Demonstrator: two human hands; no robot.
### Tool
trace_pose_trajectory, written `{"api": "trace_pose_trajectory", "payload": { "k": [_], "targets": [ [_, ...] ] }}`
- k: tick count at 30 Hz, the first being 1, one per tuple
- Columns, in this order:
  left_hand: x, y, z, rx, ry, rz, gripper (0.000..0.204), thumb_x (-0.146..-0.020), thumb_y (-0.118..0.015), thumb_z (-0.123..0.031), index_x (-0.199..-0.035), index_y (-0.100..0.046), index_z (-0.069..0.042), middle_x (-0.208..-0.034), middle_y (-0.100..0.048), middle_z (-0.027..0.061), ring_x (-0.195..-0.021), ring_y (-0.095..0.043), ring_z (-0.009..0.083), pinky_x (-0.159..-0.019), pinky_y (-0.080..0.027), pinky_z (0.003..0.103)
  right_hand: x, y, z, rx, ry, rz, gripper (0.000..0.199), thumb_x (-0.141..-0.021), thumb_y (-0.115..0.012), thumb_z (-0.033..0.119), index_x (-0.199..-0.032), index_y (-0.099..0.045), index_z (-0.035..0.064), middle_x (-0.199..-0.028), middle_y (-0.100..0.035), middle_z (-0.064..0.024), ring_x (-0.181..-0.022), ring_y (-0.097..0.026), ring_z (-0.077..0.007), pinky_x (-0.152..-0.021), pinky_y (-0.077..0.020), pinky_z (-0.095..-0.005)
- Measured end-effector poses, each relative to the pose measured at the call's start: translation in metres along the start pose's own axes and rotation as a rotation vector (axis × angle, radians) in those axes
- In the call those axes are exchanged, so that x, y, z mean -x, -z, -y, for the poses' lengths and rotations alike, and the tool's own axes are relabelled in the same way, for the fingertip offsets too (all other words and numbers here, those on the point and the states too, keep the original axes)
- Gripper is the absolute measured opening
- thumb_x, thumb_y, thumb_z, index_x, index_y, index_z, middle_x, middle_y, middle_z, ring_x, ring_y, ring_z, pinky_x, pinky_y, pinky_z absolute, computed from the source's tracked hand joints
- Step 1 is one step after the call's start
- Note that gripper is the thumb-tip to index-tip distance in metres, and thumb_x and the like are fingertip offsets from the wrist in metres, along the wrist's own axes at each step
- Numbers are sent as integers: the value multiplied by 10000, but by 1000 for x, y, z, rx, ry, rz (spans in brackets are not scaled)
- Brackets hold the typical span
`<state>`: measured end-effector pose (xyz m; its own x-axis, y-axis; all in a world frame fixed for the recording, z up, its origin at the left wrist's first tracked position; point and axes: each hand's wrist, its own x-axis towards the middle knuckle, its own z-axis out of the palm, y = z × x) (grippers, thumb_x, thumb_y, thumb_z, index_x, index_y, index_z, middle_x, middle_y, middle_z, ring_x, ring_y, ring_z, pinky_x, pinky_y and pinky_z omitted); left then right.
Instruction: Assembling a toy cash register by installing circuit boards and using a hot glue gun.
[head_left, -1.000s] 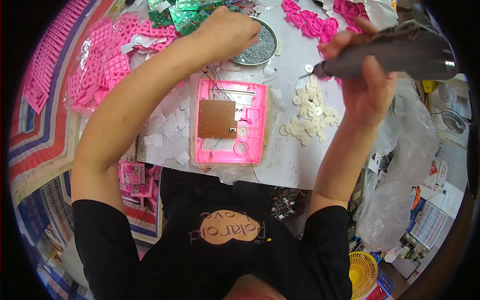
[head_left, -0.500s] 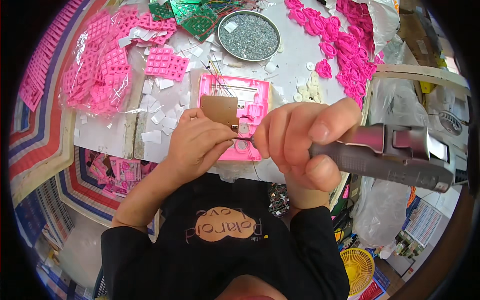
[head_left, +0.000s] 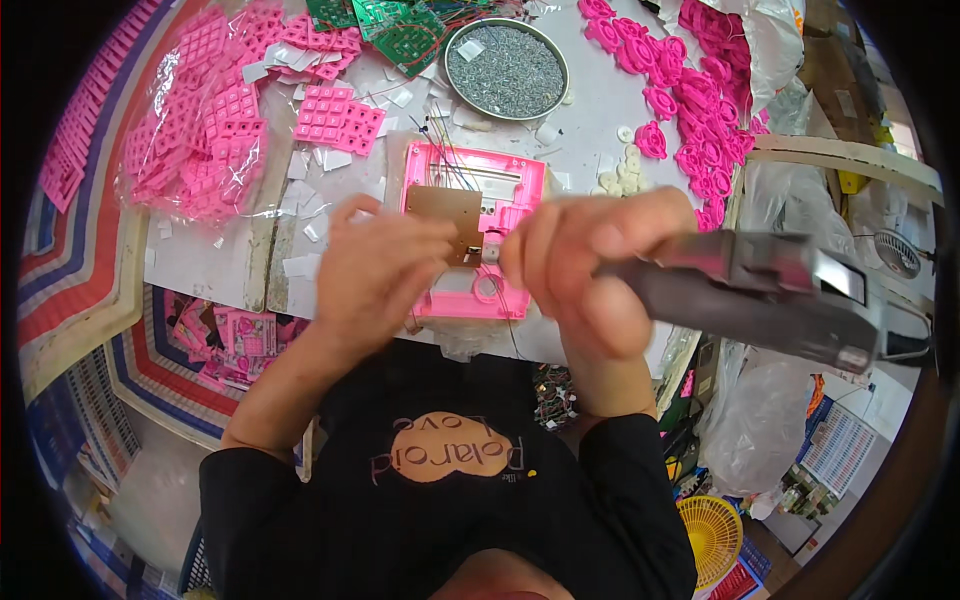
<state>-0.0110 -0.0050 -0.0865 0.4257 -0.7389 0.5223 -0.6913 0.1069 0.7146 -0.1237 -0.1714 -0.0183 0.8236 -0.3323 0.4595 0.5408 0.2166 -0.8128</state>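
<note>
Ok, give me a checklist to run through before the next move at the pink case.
1. Dark tool held in the right grip: ok.
2. Brown board lying in the pink case: ok.
3. Tool's tip on the board: cannot tell, it is out of sight.
4. Left grip off the board: cannot tell, blurred.
5. Wires tucked inside the case: not ok, ends stick out past its top edge.
6. Metal pieces in the round dish: ok.

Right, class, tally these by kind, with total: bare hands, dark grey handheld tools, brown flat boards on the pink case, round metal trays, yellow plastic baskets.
Bare left hand and right hand: 2
Dark grey handheld tool: 1
Brown flat board: 1
Round metal tray: 1
Yellow plastic basket: 1
Total: 6
</note>
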Motion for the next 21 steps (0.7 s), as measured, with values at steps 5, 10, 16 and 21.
{"api": "trace_pose_trajectory", "payload": {
  "k": [5, 10, 16, 21],
  "targets": [
    [9, -9, 6, -303, -18, 277, 157, -848, -738, -174, -802, -605, -104, -1080, -728, 9, -1022, -686, 154, -973, -359, 451, 10, 22, -38, 468, -30, -103, 268, -920, -597, 38, -1143, -448, 38, -675, -518, -69, -558, -483, -136, -598, -498, -369],
    [13, -6, 3, -313, -28, 277, 178, -834, -754, -187, -785, -607, -99, -1094, -726, 17, -1064, -676, 144, -916, -372, 415, 9, 21, -49, 451, -59, -124, 242, -906, -599, -4, -1098, -454, 22, -706, -565, -91, -584, -530, -142, -671, -560, -395],
    [16, -5, -1, -279, 37, 293, 153, -842, -738, -169, -835, -604, -95, -1133, -714, 29, -1081, -669, 154, -877, -370, 397, 5, 17, -49, 537, -87, 8, 258, -896, -639, -26, -1045, -440, 43, -748, -584, -103, -596, -541, -147, -663, -555, -375],
    [15, 1, -3, -227, 110, 345, 126, -850, -721, -152, -897, -615, -102, -1156, -706, 32, -1090, -665, 165, -893, -360, 435, 1, 20, -46, 733, -57, 147, 278, -902, -654, -16, -1079, -447, 40, -764, -580, -99, -599, -538, -146, -635, -538, -360]
  ]
}}
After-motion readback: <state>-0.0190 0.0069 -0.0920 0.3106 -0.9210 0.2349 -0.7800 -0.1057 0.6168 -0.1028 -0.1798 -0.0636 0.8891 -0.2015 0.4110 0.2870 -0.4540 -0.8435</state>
